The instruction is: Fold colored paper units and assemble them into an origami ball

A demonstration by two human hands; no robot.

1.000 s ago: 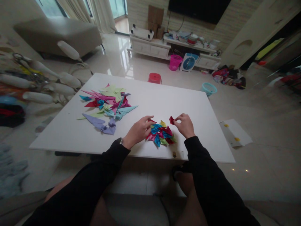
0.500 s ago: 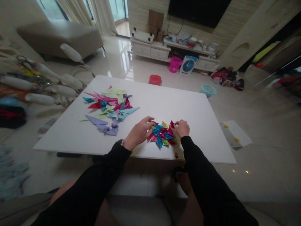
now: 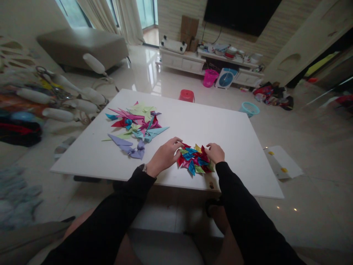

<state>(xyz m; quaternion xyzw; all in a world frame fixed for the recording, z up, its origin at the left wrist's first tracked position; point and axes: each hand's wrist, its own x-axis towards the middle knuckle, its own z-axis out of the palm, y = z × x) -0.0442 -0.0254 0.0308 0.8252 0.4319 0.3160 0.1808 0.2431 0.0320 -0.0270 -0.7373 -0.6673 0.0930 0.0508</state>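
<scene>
A compact pile of small folded paper pieces (image 3: 190, 156), in blue, red, pink, green and yellow, lies near the front edge of the white table (image 3: 212, 123). My left hand (image 3: 166, 154) rests at the pile's left side, fingers apart and curved, the fingertips at its edge. At the right edge of the pile, my right hand (image 3: 216, 152) has its thumb and forefinger apart beside a dark red folded piece (image 3: 203, 150), which sits against the pile. Farther left is a looser heap of larger folded paper birds (image 3: 138, 119), with a purple one (image 3: 129, 148) at its near side.
A small dark object (image 3: 211, 185) lies at the table's front edge. Beyond the table are a red stool (image 3: 186, 95), a pink bin (image 3: 210, 78) and a blue-green basket (image 3: 250, 109). White lamp arms (image 3: 82, 105) stand close to the table's left side.
My right hand has brought the dark red folded piece down and left onto the pile's right edge, and its fingers have parted. My left hand stays beside the pile. The view has shifted slightly.
</scene>
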